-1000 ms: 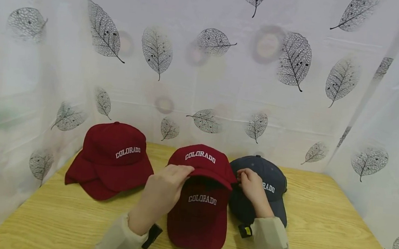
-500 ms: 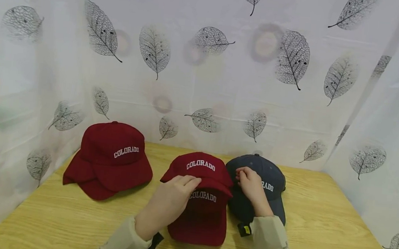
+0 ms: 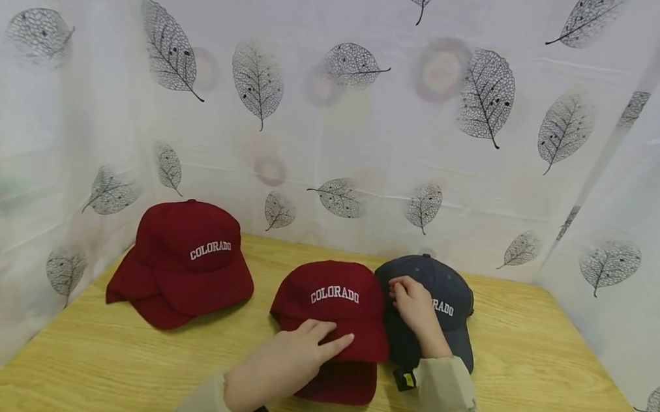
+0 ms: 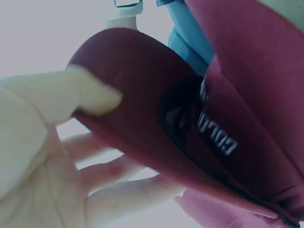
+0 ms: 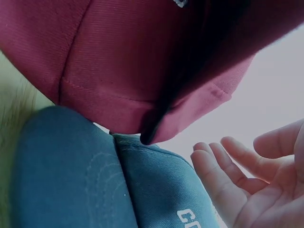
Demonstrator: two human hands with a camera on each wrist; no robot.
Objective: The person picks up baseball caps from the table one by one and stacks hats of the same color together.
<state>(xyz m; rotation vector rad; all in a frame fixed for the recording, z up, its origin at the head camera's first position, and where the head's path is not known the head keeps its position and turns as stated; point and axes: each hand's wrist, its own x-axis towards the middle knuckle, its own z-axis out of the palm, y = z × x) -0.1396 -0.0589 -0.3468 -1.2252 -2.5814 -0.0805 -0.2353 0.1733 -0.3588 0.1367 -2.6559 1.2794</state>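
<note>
In the head view, my left hand (image 3: 283, 362) is at the brim of the upper dark red baseball cap (image 3: 331, 291), lettered COLORADO. The left wrist view has that brim (image 4: 133, 80) between the thumb on its underside and the fingers on the other face. A second red cap (image 3: 337, 390) lies beneath, only its brim showing from the head. My right hand (image 3: 417, 312) hovers in front of a navy baseball cap (image 3: 430, 277), hiding part of its lettering. Its fingers (image 5: 209, 166) are loosely bent with nothing between them, beside the red cap in the right wrist view.
Several red caps overlap in a pile (image 3: 190, 259) at the left on the wood-grain table (image 3: 538, 381). Leaf-printed white curtains (image 3: 348, 129) close off the back and both sides. The navy cap stands right against the red ones in the middle.
The upper red cap has come down and toward me onto the lower one, covering its lettering. My left hand moved down with it, fingers now more spread. The right hand stayed put.
</note>
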